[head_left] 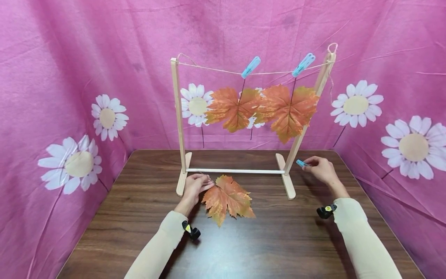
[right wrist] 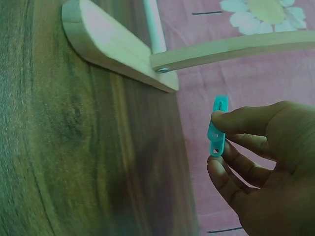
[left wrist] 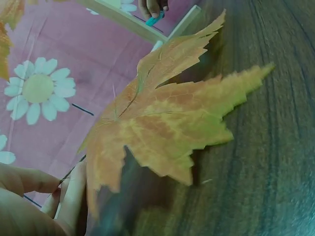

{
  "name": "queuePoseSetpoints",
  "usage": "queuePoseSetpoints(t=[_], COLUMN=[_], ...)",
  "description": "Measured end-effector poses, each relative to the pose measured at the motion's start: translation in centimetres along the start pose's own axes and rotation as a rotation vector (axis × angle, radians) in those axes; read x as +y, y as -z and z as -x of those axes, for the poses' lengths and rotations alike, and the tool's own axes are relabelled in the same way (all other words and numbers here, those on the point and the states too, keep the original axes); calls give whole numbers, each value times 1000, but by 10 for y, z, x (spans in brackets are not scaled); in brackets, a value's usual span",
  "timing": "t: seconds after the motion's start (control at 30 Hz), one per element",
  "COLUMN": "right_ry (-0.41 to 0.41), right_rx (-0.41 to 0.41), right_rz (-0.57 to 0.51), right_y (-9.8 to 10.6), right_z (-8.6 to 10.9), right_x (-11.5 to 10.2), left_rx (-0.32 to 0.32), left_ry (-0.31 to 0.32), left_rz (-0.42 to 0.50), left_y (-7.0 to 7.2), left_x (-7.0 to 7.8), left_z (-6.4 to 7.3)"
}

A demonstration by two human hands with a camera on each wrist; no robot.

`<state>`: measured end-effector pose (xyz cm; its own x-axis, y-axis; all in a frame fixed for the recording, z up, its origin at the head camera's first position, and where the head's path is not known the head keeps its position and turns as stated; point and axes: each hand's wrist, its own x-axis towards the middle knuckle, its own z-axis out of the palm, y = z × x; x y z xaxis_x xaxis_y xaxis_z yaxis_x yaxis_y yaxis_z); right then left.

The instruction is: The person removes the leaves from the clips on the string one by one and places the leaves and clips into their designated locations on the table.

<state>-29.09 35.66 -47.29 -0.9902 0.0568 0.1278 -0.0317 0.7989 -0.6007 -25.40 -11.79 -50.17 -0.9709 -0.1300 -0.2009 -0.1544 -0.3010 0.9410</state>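
An orange maple-like leaf (head_left: 230,199) hangs low over the table, its thin dark stem pinched between the thumb and fingers of my left hand (head_left: 196,186). The left wrist view shows the leaf (left wrist: 157,123) spread out beyond the fingertips. To the right of the wooden stand (head_left: 297,145), my right hand (head_left: 322,169) holds a light-blue clothespin (head_left: 301,163). In the right wrist view, thumb and fingers pinch this clothespin (right wrist: 217,127). On the stand's string (head_left: 212,69), two blue clothespins clip two more orange leaves (head_left: 290,110) by their stems.
The stand's feet (head_left: 288,186) rest on the dark wooden table (head_left: 265,240), joined by a white crossbar (head_left: 237,171). Behind and at both sides hangs a pink cloth (head_left: 146,46) with large white daisies. A black camera sits on each wrist.
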Motion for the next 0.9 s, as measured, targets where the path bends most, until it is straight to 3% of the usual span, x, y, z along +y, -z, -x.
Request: queuePoseSetpoints(t=[0.6,0.9], right_ry=[-51,-70], right_rx=[-26,0], right_rz=[-28,6], right_y=[-18,-30], right_z=[-12,-16], right_x=[7,13], left_rx=[14,39], left_ry=[35,51], left_rz=[-173,-165], left_y=[11,16], left_x=[-9,-10], left_z=[-4,-7])
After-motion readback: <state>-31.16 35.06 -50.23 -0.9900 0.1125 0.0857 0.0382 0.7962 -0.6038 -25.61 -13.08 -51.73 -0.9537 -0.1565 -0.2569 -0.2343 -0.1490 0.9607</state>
